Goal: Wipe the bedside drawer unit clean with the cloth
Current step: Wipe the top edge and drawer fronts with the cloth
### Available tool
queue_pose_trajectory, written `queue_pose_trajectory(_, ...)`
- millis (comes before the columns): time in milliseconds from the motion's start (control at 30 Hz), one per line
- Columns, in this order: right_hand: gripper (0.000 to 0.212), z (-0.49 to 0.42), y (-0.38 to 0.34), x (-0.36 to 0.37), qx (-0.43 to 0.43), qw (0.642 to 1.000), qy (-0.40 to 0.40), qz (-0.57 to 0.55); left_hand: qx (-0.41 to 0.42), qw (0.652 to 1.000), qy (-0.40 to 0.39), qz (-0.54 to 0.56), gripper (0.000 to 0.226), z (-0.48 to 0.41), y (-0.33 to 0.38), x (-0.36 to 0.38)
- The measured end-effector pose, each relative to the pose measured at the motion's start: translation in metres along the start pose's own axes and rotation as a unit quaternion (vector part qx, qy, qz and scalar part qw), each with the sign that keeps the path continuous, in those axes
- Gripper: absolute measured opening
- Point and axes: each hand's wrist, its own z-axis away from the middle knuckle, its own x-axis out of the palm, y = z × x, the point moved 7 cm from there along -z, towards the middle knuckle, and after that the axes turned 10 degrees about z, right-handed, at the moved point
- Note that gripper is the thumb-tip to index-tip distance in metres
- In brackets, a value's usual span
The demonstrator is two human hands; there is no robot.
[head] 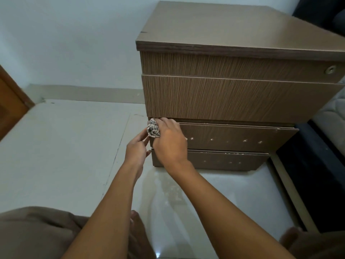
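- The right hand [169,143] grips the bunched cloth [153,128], pressing it on the top left corner of the unit's [233,98] third drawer [233,136].
- The left hand [136,149], fingers straight, holds nothing and rests at that drawer's left edge.
- The upper fronts look clean.
- White specks remain on the third and bottom drawer [224,161], so the lower part is probably still to do.

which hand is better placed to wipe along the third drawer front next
Right. The right hand grips the cloth at the left end of the third drawer; the left hand sits beside it, holding no cloth.
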Motion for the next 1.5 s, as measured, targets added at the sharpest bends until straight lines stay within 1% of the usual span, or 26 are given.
queue_pose_trajectory(133,0.057,-0.010,-0.030,0.011,-0.026,0.997,-0.056,-0.051,-0.003,1.000,0.014,0.004,0.028,0.002,-0.002,-0.006)
queue_pose_trajectory(200,0.063,-0.009,-0.044,0.014,-0.069,0.987,-0.117,-0.080,-0.001,1.000,0.024,0.002,0.026,0.001,-0.004,-0.009)
queue_pose_trajectory(233,0.065,-0.007,-0.046,0.011,-0.087,0.984,-0.122,-0.096,-0.003,1.000,0.027,-0.006,0.026,0.000,-0.005,-0.011)
queue_pose_trajectory(267,0.067,-0.004,-0.044,0.005,-0.090,0.984,-0.100,-0.117,-0.004,1.000,0.026,-0.012,0.028,-0.001,-0.006,-0.011)
queue_pose_trajectory(300,0.068,0.000,-0.035,-0.005,-0.078,0.986,-0.051,-0.135,-0.006,1.000,0.019,-0.008,0.033,-0.002,-0.006,-0.010)
queue_pose_trajectory(367,0.069,0.011,-0.003,-0.019,-0.021,0.989,0.064,-0.128,-0.014,1.000,-0.002,0.015,0.051,-0.004,-0.007,-0.007)
queue_pose_trajectory(400,0.068,0.018,0.015,-0.023,0.013,0.989,0.103,-0.107,-0.016,1.000,-0.007,0.021,0.057,-0.004,-0.007,-0.006)
queue_pose_trajectory(467,0.071,0.026,0.040,-0.022,0.055,0.989,0.122,-0.059,-0.014,1.000,-0.011,0.015,0.062,-0.002,-0.006,-0.006)
queue_pose_trajectory(567,0.077,0.025,0.044,-0.008,0.053,0.997,0.061,0.003,-0.013,1.000,-0.008,0.003,0.061,-0.002,-0.006,-0.006)
queue_pose_trajectory(667,0.076,0.016,0.022,0.002,0.024,1.000,-0.011,-0.014,-0.015,1.000,-0.009,0.005,0.060,-0.001,-0.006,-0.006)
queue_pose_trajectory(767,0.072,0.011,-0.009,0.012,-0.049,0.990,-0.109,-0.075,-0.010,1.000,0.018,0.012,0.035,0.003,-0.002,-0.005)
queue_pose_trajectory(800,0.067,0.011,-0.014,0.011,-0.063,0.987,-0.119,-0.086,-0.009,0.999,0.032,0.005,0.032,0.003,-0.001,-0.006)
queue_pose_trajectory(867,0.063,0.014,-0.007,0.002,-0.044,0.987,-0.085,-0.132,0.006,0.999,0.049,-0.021,0.035,0.001,0.000,-0.008)
queue_pose_trajectory(933,0.062,0.022,0.012,-0.007,-0.001,0.968,-0.048,-0.247,0.027,0.997,0.067,-0.032,0.042,0.000,-0.001,-0.008)
queue_pose_trajectory(1000,0.053,0.032,0.038,-0.014,0.059,0.931,-0.044,-0.357,0.047,0.993,0.093,-0.055,0.042,0.002,-0.004,-0.008)
queue_pose_trajectory(1100,0.033,0.053,0.083,-0.021,0.163,0.902,-0.040,-0.398,0.071,0.984,0.119,-0.110,0.035,0.012,-0.014,0.002)
queue_pose_trajectory(1133,0.029,0.062,0.100,-0.020,0.204,0.888,-0.038,-0.409,0.076,0.982,0.123,-0.120,0.035,0.014,-0.018,0.006)
queue_pose_trajectory(1167,0.028,0.071,0.116,-0.016,0.256,0.866,-0.038,-0.429,0.080,0.981,0.126,-0.126,0.036,0.015,-0.021,0.010)
queue_pose_trajectory(1200,0.028,0.080,0.131,-0.011,0.311,0.831,-0.035,-0.460,0.081,0.980,0.129,-0.128,0.038,0.016,-0.023,0.013)
queue_pose_trajectory(1267,0.029,0.095,0.154,-0.002,0.405,0.736,-0.008,-0.543,0.077,0.980,0.135,-0.126,0.047,0.015,-0.025,0.019)
queue_pose_trajectory(1300,0.030,0.099,0.162,-0.001,0.431,0.692,0.009,-0.579,0.075,0.980,0.137,-0.126,0.052,0.015,-0.024,0.022)
queue_pose_trajectory(1333,0.031,0.101,0.169,-0.002,0.443,0.667,0.020,-0.599,0.080,0.979,0.135,-0.130,0.055,0.014,-0.023,0.025)
queue_pose_trajectory(1367,0.032,0.103,0.175,-0.005,0.447,0.663,0.023,-0.600,0.089,0.978,0.127,-0.138,0.056,0.013,-0.021,0.028)
queue_pose_trajectory(1400,0.033,0.104,0.181,-0.010,0.450,0.673,0.021,-0.587,0.099,0.977,0.118,-0.146,0.056,0.011,-0.020,0.031)
queue_pose_trajectory(1433,0.032,0.106,0.189,-0.016,0.453,0.691,0.018,-0.563,0.104,0.977,0.112,-0.149,0.055,0.010,-0.020,0.034)
queue_pose_trajectory(1500,0.028,0.110,0.207,-0.033,0.452,0.746,0.042,-0.488,0.101,0.978,0.113,-0.142,0.055,0.008,-0.021,0.037)
